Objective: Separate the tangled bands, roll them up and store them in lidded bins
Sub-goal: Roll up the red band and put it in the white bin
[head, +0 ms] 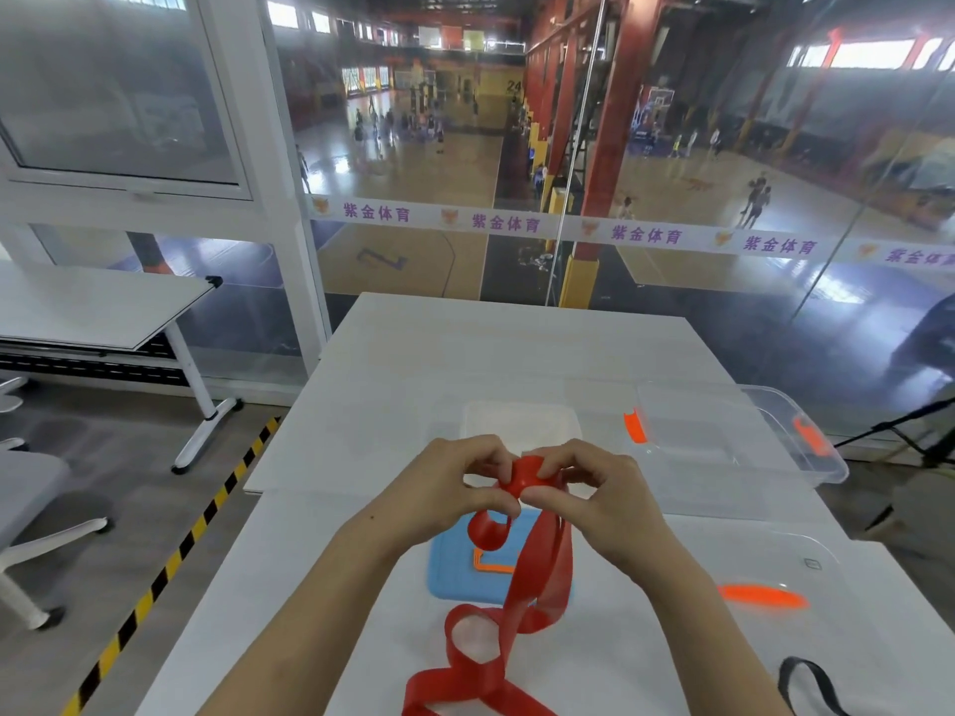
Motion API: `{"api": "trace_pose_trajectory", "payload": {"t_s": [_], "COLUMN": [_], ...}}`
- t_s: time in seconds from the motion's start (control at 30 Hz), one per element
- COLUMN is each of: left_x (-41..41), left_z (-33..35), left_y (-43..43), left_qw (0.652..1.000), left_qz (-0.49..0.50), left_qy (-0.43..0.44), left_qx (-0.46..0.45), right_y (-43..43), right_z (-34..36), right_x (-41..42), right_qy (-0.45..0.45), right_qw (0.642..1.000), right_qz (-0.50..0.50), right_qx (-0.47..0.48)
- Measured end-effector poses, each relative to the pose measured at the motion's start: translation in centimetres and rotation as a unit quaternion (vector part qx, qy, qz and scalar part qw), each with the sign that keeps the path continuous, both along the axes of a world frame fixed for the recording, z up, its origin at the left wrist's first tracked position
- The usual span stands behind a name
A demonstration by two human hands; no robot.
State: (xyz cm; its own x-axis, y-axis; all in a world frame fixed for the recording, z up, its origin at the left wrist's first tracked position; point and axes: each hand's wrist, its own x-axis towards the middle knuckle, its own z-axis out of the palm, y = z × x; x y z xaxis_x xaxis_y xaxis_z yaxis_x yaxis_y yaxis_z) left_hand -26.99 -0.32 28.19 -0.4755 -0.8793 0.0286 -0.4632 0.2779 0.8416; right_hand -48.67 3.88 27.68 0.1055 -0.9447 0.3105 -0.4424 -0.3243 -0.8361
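Red band (537,571): a flat red strip, its near end wound into a small roll held up above the white table (413,343); the loose length hangs down over a blue lid and trails in loops toward 6 o'clock, off the bottom of the view.
Roll (524,480): sits between both hands at the centre, lifted clear of the table, probably so the tail can feed in freely without dragging.
Left hand (455,488): at 9 o'clock of the roll, thumb and fingertips pinching its left side, other fingers curled in; it seems to act as the steady side that keeps the coil from springing open.
Right hand (604,493): at 3 o'clock of the roll, thumb and forefinger pinching the outer wrap, remaining fingers bent; likely the turning hand.
Blue lid (455,565): flat on the table just below the hands, partly covered by the hanging strip.
Clear bin (765,447): open, at 2 o'clock, orange latches on its ends, within reach for storing.
Second clear bin (806,576): at 4 o'clock, orange piece showing at it; contents unclear.
Black band (806,684): a loop at 5 o'clock, apart from the red one, apparently waiting its turn.
Stage: rolling under way, much loose strip left.
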Motion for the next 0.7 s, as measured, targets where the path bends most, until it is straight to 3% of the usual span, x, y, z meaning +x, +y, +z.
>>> {"api": "trace_pose_trajectory", "payload": {"t_s": [0.37, 0.7], "left_x": [-0.3, 0.1], "left_z": [0.4, 1.1], "left_y": [0.8, 1.1], "left_qw": [0.987, 0.98], "left_qz": [0.044, 0.067], "left_qy": [0.157, 0.184], "left_qx": [-0.012, -0.013], "right_y": [0.7, 0.8], "right_z": [-1.3, -2.7], "right_x": [0.7, 0.7], "right_qy": [-0.158, -0.218], "right_qw": [0.987, 0.974], "right_qz": [-0.023, -0.057], "right_qx": [0.004, -0.012]}}
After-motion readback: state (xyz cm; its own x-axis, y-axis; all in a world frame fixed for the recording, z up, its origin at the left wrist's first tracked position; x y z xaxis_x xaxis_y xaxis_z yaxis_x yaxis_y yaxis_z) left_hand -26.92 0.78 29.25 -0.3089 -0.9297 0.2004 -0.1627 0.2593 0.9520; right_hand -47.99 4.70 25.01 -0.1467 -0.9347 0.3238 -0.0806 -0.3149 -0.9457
